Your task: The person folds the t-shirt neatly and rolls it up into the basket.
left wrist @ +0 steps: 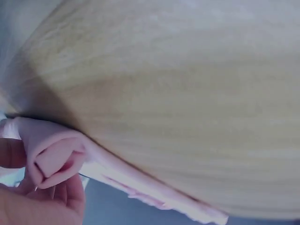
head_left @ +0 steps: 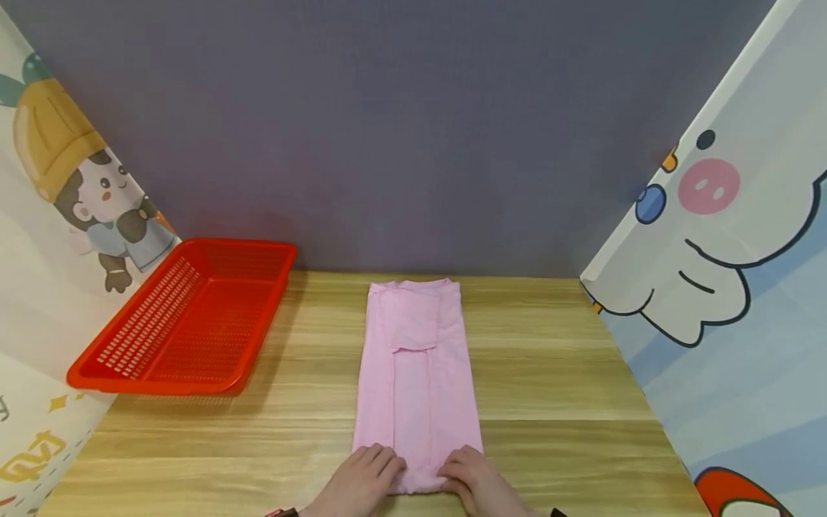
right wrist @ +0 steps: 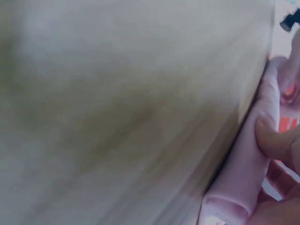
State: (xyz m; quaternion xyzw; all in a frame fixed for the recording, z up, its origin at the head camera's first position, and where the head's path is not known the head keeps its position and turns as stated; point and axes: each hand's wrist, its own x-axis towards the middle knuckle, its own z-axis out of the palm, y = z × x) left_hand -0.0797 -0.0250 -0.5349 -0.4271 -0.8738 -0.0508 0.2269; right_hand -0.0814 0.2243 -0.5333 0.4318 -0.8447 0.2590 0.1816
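A pink cloth garment (head_left: pixel 412 402), folded into a long narrow strip, lies lengthwise on the wooden table, with a folded flap on its upper half. Its near end is turned up into a roll. At the left of that end my left hand (head_left: pixel 363 475) grips the roll, fingers over the top. My right hand (head_left: pixel 474 475) holds the right side of the same end. The left wrist view shows the open spiral of the rolled cloth (left wrist: pixel 58 157) between thumb and fingers. In the right wrist view, the right thumb presses along the roll (right wrist: pixel 239 173).
A red plastic basket (head_left: pixel 242 384) with perforated sides stands at the left of the table (head_left: pixel 543 359). A grey panel (head_left: pixel 426 143) rises behind the table. Printed cartoon sheets flank it, one on the left (head_left: pixel 39 301) and one on the right (head_left: pixel 775 373).
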